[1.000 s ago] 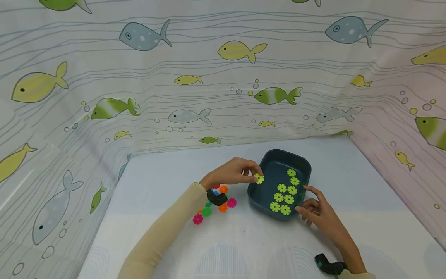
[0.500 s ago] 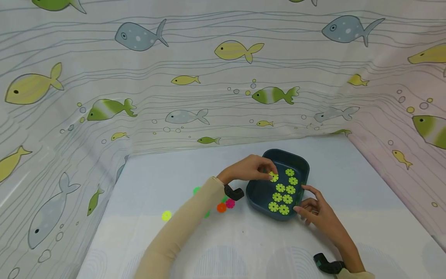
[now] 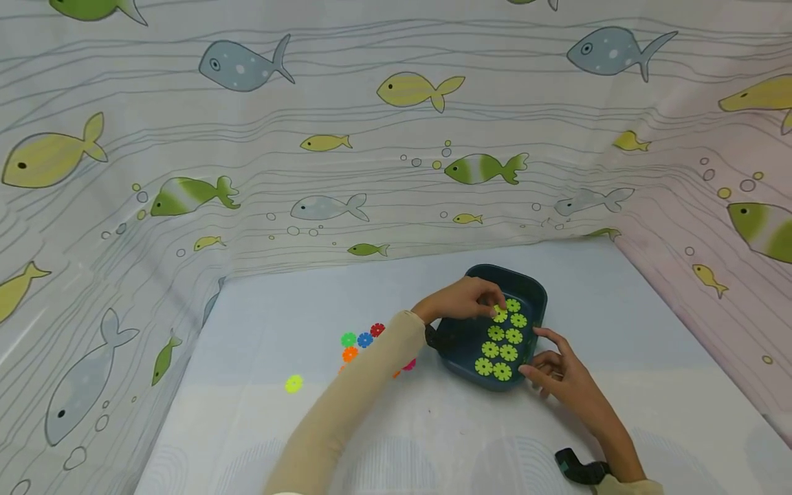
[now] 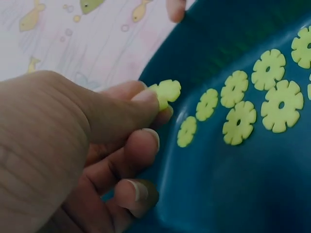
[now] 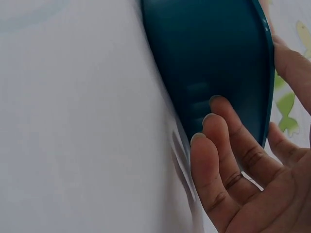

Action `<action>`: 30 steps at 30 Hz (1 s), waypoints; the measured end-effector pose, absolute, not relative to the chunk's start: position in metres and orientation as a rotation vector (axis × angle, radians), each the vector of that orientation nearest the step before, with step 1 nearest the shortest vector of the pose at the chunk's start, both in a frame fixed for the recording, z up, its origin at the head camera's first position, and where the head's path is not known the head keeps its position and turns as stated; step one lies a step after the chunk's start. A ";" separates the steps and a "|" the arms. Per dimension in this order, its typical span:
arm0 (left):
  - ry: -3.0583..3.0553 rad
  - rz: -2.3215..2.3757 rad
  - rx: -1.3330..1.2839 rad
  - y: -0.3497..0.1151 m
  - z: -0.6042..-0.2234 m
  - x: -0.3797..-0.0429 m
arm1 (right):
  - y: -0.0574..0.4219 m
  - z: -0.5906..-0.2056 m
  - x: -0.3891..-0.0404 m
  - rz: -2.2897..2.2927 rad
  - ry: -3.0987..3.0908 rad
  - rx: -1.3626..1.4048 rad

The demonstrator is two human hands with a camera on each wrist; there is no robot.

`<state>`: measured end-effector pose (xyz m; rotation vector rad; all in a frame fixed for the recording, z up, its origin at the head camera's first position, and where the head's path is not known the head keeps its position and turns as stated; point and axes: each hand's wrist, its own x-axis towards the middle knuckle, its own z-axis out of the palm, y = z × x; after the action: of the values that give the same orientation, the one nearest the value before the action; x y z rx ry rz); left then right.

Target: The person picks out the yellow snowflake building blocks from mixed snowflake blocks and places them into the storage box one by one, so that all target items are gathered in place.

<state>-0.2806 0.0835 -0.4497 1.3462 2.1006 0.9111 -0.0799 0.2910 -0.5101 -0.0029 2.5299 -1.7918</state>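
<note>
Thumb and fingers of my left hand (image 3: pixel 460 299) pinch a yellow flower-shaped plastic disc (image 4: pixel 167 92) over the dark blue tray (image 3: pixel 460 349). In the head view the held disc (image 3: pixel 500 314) sits beside the far end of two rows of matching yellow discs (image 3: pixel 513 336) lying flat in the tray's right half. At the tray's right side, my right hand (image 3: pixel 566 375) holds it, thumb and a finger at the rim. Its other fingers (image 5: pixel 216 128) curl against the outer wall in the right wrist view.
Left of the tray, loose discs lie on the white table (image 3: pixel 216 419): green (image 3: pixel 349 339), blue (image 3: pixel 365 340), red (image 3: pixel 377 330), orange (image 3: pixel 350 354) and pink. The left sleeve (image 3: pixel 349 399) covers some. A yellow disc (image 3: pixel 293 383) lies apart. A fish-print sheet (image 3: pixel 396 179) stands behind.
My left hand has carried the yellow disc rightward, from the tray's left rim to beside the far end of the rows. Some loose discs have come out from behind the arm. The right hand stays put.
</note>
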 end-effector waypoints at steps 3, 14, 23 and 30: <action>2.118 0.896 1.297 0.090 -0.453 -0.279 | 0.291 -0.511 -0.079 -1.793 2.518 0.003; 2.231 0.832 1.142 0.110 -0.465 -0.285 | 0.292 -0.509 -0.079 -1.793 2.524 -0.008; 2.277 0.727 1.102 0.118 -0.469 -0.284 | 0.292 -0.510 -0.080 -1.763 2.553 0.002; 2.307 0.664 1.107 0.121 -0.471 -0.284 | 0.293 -0.512 -0.081 -1.752 2.577 -0.007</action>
<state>-0.2843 0.1214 -0.4712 1.1069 2.3072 0.6640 -0.0810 0.2932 -0.5119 -0.0066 2.5766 -1.7520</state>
